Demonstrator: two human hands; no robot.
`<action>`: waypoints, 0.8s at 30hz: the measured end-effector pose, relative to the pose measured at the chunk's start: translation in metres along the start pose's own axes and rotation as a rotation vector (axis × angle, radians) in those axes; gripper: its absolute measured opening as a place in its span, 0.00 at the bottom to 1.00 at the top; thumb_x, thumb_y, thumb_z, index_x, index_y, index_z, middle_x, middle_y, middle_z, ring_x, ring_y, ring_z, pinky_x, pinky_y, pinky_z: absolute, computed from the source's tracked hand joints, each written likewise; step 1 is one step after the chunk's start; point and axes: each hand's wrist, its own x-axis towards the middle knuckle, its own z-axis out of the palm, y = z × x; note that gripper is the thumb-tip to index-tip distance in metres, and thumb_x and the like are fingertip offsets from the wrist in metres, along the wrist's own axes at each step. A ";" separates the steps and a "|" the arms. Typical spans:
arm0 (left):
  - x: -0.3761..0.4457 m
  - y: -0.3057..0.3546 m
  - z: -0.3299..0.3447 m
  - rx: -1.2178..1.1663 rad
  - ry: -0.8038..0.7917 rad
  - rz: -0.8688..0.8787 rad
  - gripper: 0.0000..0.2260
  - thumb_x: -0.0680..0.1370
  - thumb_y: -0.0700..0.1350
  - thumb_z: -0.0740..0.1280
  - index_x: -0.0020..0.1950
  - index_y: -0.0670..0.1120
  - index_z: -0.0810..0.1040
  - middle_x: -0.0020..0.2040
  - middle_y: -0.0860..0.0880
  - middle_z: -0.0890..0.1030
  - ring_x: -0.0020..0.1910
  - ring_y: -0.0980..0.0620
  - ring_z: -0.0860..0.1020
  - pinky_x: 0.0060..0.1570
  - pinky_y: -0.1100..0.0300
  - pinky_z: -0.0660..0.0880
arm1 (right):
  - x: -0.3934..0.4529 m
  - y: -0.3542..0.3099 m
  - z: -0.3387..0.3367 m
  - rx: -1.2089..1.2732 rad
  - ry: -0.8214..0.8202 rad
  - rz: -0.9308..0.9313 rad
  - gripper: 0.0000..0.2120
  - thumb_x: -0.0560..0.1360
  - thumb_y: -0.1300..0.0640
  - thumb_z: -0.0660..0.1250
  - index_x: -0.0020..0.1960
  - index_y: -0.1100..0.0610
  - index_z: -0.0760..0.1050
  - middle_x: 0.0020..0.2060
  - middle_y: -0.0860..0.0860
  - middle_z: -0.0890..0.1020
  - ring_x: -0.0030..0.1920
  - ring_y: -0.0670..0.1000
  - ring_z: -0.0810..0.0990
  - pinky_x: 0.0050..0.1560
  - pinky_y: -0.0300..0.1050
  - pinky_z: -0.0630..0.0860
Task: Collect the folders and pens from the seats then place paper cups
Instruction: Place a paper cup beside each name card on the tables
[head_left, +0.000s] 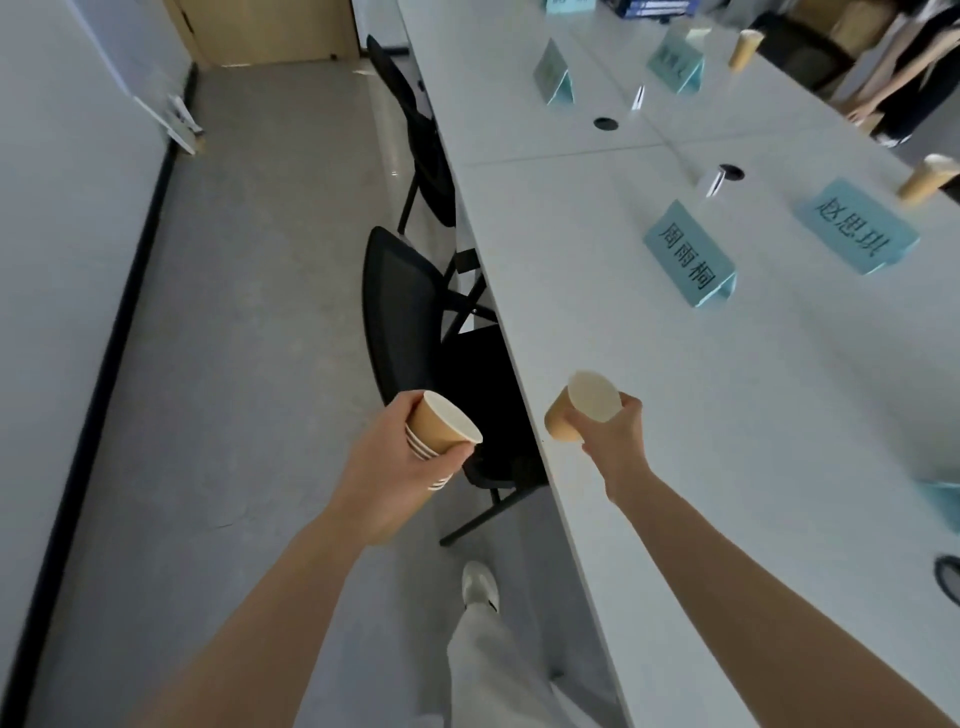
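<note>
My left hand (387, 467) grips a nested stack of brown paper cups (441, 428), tilted with the white mouth facing right, over the black chair. My right hand (615, 434) holds a single brown paper cup (579, 405) at the near edge of the long white table (701, 389), its mouth tipped toward me. Two more brown cups stand on the far side of the table, one (924, 179) at the right edge and one (744, 49) further back. No folders or pens are visible on the seats.
Teal name cards (691, 257) (857, 228) (553, 75) stand on the table. Two black chairs (400, 312) (415, 130) are tucked along the table's left edge. Grey floor runs to the left toward a wooden door. Another person's arm (883, 78) is at the far right.
</note>
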 end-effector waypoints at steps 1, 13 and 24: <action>0.020 0.005 0.002 0.002 -0.009 0.001 0.21 0.68 0.51 0.78 0.54 0.60 0.71 0.46 0.60 0.80 0.45 0.70 0.77 0.36 0.75 0.72 | 0.021 -0.006 0.000 -0.054 0.042 -0.014 0.38 0.65 0.54 0.77 0.68 0.55 0.60 0.60 0.53 0.71 0.59 0.56 0.73 0.58 0.51 0.73; 0.173 0.027 0.024 0.091 -0.128 -0.018 0.24 0.68 0.54 0.77 0.60 0.58 0.70 0.50 0.61 0.78 0.48 0.62 0.78 0.40 0.71 0.72 | 0.176 -0.030 0.003 -0.262 0.219 -0.051 0.37 0.67 0.57 0.77 0.67 0.63 0.59 0.64 0.59 0.68 0.62 0.59 0.70 0.53 0.43 0.67; 0.231 0.025 0.039 0.127 -0.200 -0.007 0.24 0.68 0.55 0.77 0.59 0.58 0.70 0.49 0.61 0.79 0.47 0.63 0.79 0.40 0.70 0.73 | 0.221 -0.034 -0.011 -0.270 0.244 0.055 0.43 0.69 0.56 0.77 0.73 0.60 0.54 0.69 0.60 0.65 0.66 0.61 0.68 0.58 0.47 0.68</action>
